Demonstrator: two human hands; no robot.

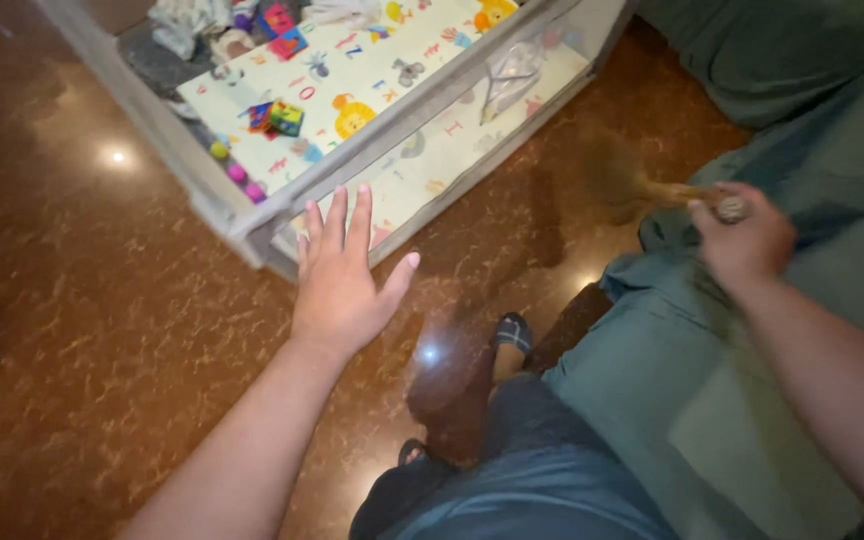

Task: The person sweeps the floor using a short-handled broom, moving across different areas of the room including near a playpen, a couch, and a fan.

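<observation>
While the left hand (340,280) is spread empty near the playpen (252,225), a light, stiff-handled, blurred whisk broom (652,190) is gripped at its handle end by the right hand (747,240) over the green sofa cover (712,400).

Cream play mat (352,75) with colourful animals, marbled brown floor (102,300), teal-green cover (672,400), tan broom (642,185)

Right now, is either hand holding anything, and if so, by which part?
The right hand grips a small broom by the end of its handle; its bristles are motion-blurred. The left hand is open, fingers spread, holding nothing.
</observation>
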